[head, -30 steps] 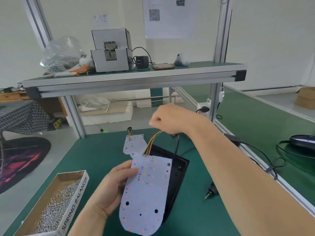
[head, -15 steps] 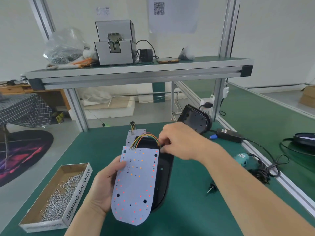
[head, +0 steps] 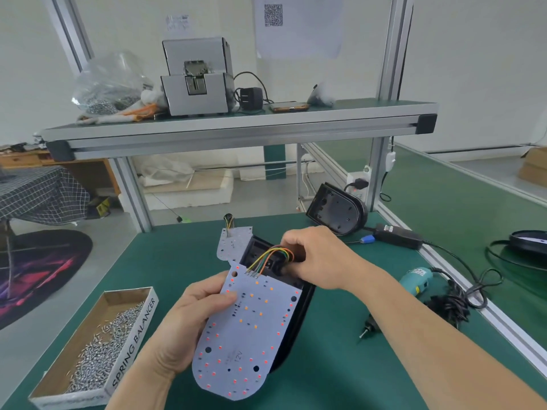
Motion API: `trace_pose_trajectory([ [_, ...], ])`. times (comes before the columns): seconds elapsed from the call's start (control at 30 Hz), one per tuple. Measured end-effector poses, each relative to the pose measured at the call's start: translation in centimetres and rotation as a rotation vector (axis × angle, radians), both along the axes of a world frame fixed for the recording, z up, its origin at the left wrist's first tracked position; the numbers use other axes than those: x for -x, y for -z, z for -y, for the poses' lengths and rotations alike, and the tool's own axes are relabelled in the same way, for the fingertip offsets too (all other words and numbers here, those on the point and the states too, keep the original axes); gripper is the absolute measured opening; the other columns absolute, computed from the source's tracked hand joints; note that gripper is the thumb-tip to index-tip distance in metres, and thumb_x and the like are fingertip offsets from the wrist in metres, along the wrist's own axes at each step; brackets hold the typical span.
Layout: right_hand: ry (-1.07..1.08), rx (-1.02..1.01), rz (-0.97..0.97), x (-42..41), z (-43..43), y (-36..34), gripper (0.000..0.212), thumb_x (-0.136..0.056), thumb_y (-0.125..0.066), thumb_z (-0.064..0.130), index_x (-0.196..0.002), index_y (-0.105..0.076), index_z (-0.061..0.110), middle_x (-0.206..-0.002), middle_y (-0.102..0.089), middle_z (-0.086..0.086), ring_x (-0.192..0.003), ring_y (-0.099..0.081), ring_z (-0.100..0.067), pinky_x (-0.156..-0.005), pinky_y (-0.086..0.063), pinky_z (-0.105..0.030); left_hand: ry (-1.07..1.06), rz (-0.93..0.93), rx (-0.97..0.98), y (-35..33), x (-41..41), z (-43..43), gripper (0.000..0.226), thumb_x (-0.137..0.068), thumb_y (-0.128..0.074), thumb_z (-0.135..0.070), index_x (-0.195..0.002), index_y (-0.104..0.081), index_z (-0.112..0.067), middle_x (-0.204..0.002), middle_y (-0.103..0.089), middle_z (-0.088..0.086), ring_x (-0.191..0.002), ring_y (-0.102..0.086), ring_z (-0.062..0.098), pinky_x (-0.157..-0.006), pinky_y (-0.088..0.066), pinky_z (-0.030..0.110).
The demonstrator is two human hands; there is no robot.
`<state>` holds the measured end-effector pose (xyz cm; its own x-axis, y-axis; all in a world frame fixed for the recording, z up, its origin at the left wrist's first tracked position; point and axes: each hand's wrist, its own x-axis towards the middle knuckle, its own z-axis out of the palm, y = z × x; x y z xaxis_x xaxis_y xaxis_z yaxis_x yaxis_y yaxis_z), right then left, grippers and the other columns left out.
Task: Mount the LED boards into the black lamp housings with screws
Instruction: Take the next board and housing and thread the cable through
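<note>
We count two LED boards [head: 248, 329] and two black housings [head: 296, 315]. Our left hand [head: 189, 321] grips the near board; our right hand [head: 313, 258], seemingly pinching its wires [head: 272, 255], reaches into the housing beneath.

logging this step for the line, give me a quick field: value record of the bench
left hand: holds LED board tilted over housing
right hand: at coloured wires inside black lamp housing
board seated: no, no screws in
screws: loose in cardboard box, left
spare housing: far right, propped
spare board: behind
electric screwdriver: lying right
</note>
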<state>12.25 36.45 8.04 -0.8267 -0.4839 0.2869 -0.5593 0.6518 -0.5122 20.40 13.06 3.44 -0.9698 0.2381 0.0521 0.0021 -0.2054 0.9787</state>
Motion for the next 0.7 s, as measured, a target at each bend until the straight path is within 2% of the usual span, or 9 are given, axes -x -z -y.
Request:
trace_pose_trajectory([
  [0.07,0.033,-0.007,-0.044,-0.1,0.3,0.2,0.024,-0.076,-0.071,0.014,-0.068,-0.05,0.021,-0.062,-0.049,0.002,-0.064,-0.041,-0.021,-0.061,-0.042,-0.04,0.015,-0.017,0.007,0.0,-0.1,-0.4,0.035,-0.08,-0.06,-0.014,-0.109,-0.073,0.001,-0.107,-0.068,0.03,-0.086,-0.071,0.035,-0.072,-0.059,0.037],
  [0.17,0.08,-0.036,-0.06,0.0,0.6,0.6,0.036,-0.076,-0.066,0.014,-0.064,-0.034,0.024,-0.064,-0.043,0.002,-0.068,-0.035,-0.022,-0.061,-0.037,-0.039,0.004,-0.026,0.021,0.0,-0.1,-1.0,0.036,-0.08,-0.06,-0.013,-0.108,-0.072,0.004,-0.117,-0.058,0.039,-0.089,-0.068,0.036,-0.074,-0.058,0.038],
  [0.27,0.077,-0.01,0.01,0.1,0.9,0.8,0.029,-0.078,-0.063,0.013,-0.065,-0.04,0.025,-0.068,-0.048,0.003,-0.071,-0.043,-0.024,-0.067,-0.046,-0.043,0.005,-0.022,0.008,0.2,0.0,-1.2,0.036,-0.079,-0.059,-0.012,-0.108,-0.072,0.005,-0.12,-0.058,0.035,-0.095,-0.066,0.038,-0.081,-0.055,0.043],
  [0.37,-0.042,-0.007,0.097,0.0,0.9,0.9,0.011,-0.086,-0.062,0.009,-0.079,-0.061,0.018,-0.091,-0.055,-0.001,-0.088,-0.055,-0.024,-0.084,-0.048,-0.042,0.004,-0.064,0.037,0.6,0.3,-1.3,0.037,-0.079,-0.06,-0.013,-0.106,-0.071,0.009,-0.122,-0.059,0.016,-0.111,-0.059,0.037,-0.097,-0.044,0.051],
  [0.43,-0.111,0.056,0.206,0.1,0.5,0.9,0.01,-0.087,-0.061,0.003,-0.09,-0.064,0.011,-0.092,-0.061,0.003,-0.085,-0.057,-0.012,-0.079,-0.047,-0.03,0.006,-0.056,0.039,0.6,0.6,-1.0,0.038,-0.079,-0.061,-0.013,-0.107,-0.07,0.011,-0.121,-0.058,0.015,-0.109,-0.059,0.036,-0.094,-0.045,0.051],
  [0.5,-0.127,0.096,0.362,0.0,-0.2,0.7,0.012,-0.086,-0.058,0.001,-0.086,-0.061,0.012,-0.073,-0.057,0.008,-0.066,-0.048,-0.007,-0.064,-0.041,-0.026,0.034,-0.02,0.013,0.3,0.8,-0.6,0.04,-0.081,-0.063,-0.015,-0.114,-0.067,0.009,-0.122,-0.057,0.028,-0.101,-0.063,0.039,-0.086,-0.052,0.048],
  [0.53,-0.135,0.1,0.428,0.0,-0.4,0.6,0.011,-0.086,-0.057,0.0,-0.089,-0.061,0.009,-0.071,-0.055,0.006,-0.064,-0.046,-0.008,-0.063,-0.04,-0.026,0.061,-0.006,-0.001,0.1,0.8,-0.4,0.042,-0.082,-0.067,-0.017,-0.116,-0.066,0.008,-0.119,-0.059,0.033,-0.097,-0.065,0.04,-0.081,-0.056,0.046],
  [0.63,-0.181,0.12,0.573,0.2,-0.8,0.8,0.03,-0.089,-0.05,-0.006,-0.113,-0.063,0.005,-0.088,-0.061,-0.002,-0.076,-0.052,-0.013,-0.073,-0.046,-0.03,0.115,0.034,-0.013,-0.1,0.8,-0.3,0.054,-0.075,-0.08,-0.028,-0.117,-0.067,0.004,-0.108,-0.069,0.029,-0.086,-0.071,0.038,-0.072,-0.059,0.041],
  [0.7,-0.224,0.148,0.648,0.1,-0.9,1.2,0.037,-0.089,-0.05,-0.006,-0.123,-0.061,0.004,-0.101,-0.064,-0.006,-0.087,-0.056,-0.017,-0.084,-0.051,-0.039,0.114,0.051,-0.008,-0.1,0.8,-0.4,0.055,-0.072,-0.083,-0.031,-0.113,-0.069,0.003,-0.103,-0.071,0.028,-0.082,-0.072,0.037,-0.069,-0.059,0.039],
])
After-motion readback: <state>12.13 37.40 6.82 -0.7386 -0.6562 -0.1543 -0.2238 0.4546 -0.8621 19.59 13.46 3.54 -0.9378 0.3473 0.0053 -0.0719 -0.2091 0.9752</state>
